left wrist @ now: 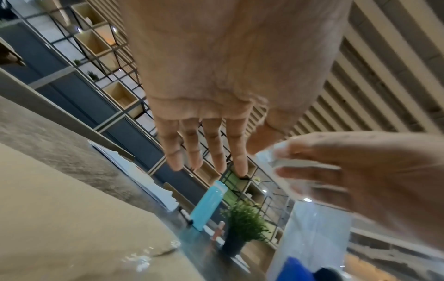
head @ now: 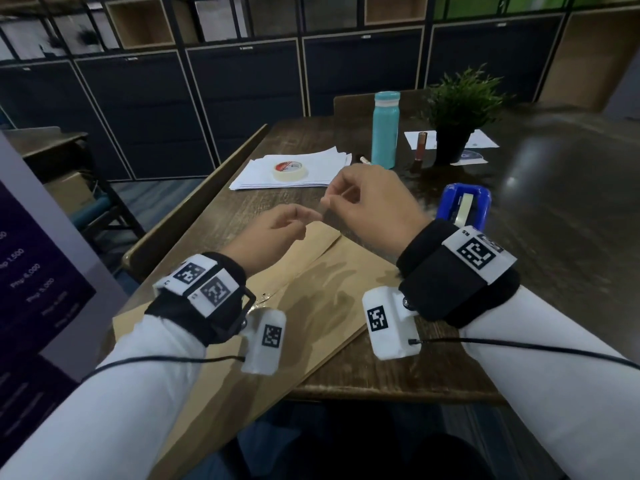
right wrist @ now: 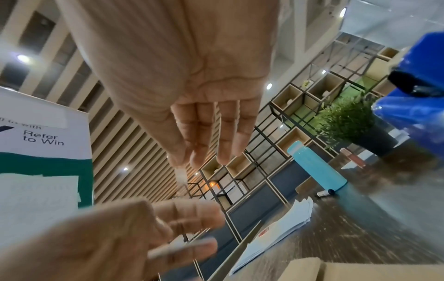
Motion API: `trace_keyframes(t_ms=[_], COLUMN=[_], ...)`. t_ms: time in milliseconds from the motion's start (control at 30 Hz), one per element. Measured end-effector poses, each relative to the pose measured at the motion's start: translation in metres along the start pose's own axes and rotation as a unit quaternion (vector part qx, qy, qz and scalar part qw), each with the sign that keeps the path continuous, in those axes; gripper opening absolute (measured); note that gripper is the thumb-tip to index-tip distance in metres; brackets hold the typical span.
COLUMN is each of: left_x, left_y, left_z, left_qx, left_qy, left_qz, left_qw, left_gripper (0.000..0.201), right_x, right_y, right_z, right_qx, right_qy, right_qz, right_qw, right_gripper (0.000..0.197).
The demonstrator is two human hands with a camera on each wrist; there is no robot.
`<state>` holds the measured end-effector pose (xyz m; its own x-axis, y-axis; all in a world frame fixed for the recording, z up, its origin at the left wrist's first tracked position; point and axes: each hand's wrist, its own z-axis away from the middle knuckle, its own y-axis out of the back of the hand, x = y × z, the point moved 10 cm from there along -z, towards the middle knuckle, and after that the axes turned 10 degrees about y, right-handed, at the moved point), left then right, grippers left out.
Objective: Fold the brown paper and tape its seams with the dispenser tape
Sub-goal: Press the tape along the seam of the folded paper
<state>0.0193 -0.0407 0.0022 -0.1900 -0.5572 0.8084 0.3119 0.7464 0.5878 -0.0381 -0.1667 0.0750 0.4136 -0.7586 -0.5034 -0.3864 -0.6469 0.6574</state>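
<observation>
The folded brown paper (head: 322,282) lies flat on the dark wooden table (head: 398,379), reaching its near edge. Above the paper's far end my two hands meet in the air. My left hand (head: 310,214) pinches one end of a short piece of clear tape (left wrist: 273,152) between thumb and forefinger. My right hand (head: 327,201) pinches the other end. The tape is almost invisible in the head view. The blue tape dispenser (head: 464,202) stands on the table just right of my right hand, with its roll showing.
A stack of white sheets (head: 294,168) with a roll of masking tape (head: 290,170) lies beyond the hands. A teal bottle (head: 385,129), a potted plant (head: 457,116) and a small tube (head: 420,147) stand at the back. A banner (head: 38,271) stands at the left.
</observation>
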Motion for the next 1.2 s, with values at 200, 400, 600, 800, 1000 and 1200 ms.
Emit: trace_keyframes(t_ms=[200,400,600,800,1000,1200], left_x=[-0.037,-0.037,-0.052,-0.065,-0.050,-0.058], left_y=[0.003,-0.007,-0.029,-0.027,-0.025,-0.024], left_z=[-0.018,-0.033,-0.035,-0.033,-0.028,-0.036], left_qx=[-0.070,-0.100,-0.165,-0.197,-0.176,-0.162], left_qy=[0.101,0.108,0.130,0.115,0.082,0.081], left_qz=[-0.196,-0.404,-0.447,-0.466,-0.467,-0.465], left_qw=[0.973,0.903,0.869,0.855,0.863,0.867], left_gripper=[0.030,0.037,0.042,0.039,0.040,0.050], right_x=[0.031,0.080,0.109,0.125,0.129,0.126], right_y=[-0.005,-0.061,-0.099,-0.111,-0.129,-0.134], right_z=[-0.012,-0.016,-0.010,-0.011,0.000,0.001], right_qx=[-0.016,-0.096,-0.107,-0.110,-0.170,-0.212], right_qy=[-0.084,-0.227,-0.324,-0.323,-0.321,-0.321], right_qz=[-0.064,-0.149,-0.238,-0.216,-0.183,-0.130], right_qw=[0.994,0.958,0.909,0.915,0.914,0.914], right_gripper=[0.018,0.013,0.008,0.006,0.018,0.007])
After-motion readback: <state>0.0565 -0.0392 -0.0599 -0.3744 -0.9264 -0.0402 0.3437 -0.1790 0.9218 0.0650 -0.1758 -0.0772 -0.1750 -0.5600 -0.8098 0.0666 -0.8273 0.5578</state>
